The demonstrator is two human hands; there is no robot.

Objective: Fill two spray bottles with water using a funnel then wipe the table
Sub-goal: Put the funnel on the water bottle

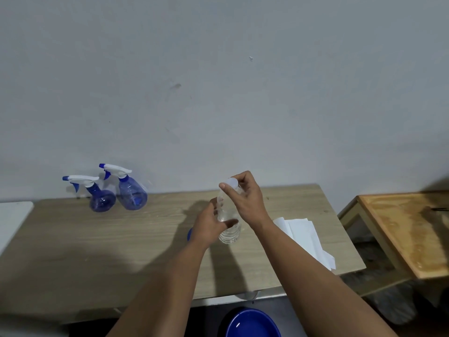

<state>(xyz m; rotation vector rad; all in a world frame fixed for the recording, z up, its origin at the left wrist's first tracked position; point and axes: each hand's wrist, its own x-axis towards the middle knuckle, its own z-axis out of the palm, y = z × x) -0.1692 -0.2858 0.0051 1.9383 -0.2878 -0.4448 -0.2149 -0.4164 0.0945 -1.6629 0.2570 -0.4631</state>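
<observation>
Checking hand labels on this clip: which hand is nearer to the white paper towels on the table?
Right. The right hand grips the cap of the water bottle, its forearm passing right beside the paper towels. The left hand holds the bottle's body on the far side from them.

Blue basin [252, 324] below table edge; wooden side table [408, 232] right.

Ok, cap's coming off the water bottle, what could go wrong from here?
1. The left hand grips the soft water bottle mid-body; squeezing could spill water once the right hand frees the cap.
2. The white paper sheets lie beside it and could get soaked.
</observation>
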